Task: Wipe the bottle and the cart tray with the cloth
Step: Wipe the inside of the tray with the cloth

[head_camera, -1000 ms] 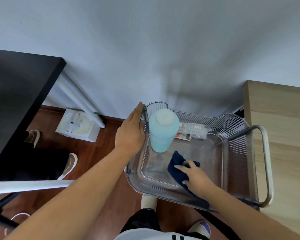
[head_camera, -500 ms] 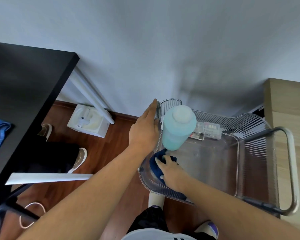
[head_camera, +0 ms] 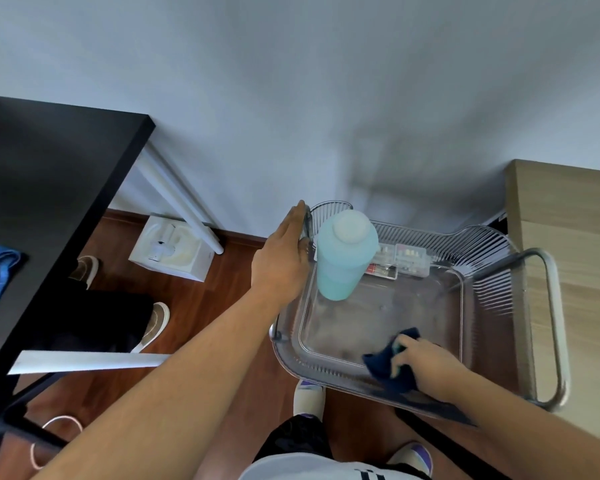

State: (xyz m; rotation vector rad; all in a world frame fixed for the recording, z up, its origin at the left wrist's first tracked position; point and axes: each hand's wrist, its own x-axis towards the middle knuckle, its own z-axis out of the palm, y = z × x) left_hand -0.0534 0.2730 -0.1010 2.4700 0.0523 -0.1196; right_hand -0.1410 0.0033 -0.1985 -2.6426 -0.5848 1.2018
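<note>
A clear plastic cart tray with ribbed walls sits below me. A pale turquoise bottle with a white cap stands upright in its far left corner. My left hand grips the tray's left rim just beside the bottle. My right hand presses a dark blue cloth onto the tray floor near the front wall, right of centre. Part of the cloth is hidden under my fingers.
Small clear boxes lie along the tray's back wall. A metal cart handle runs down the right side, next to a wooden cabinet. A black desk stands left, with a white box on the floor.
My right hand has slid the cloth from the tray's front left corner across to the front right. My left hand stays on the rim; the bottle has not moved.
</note>
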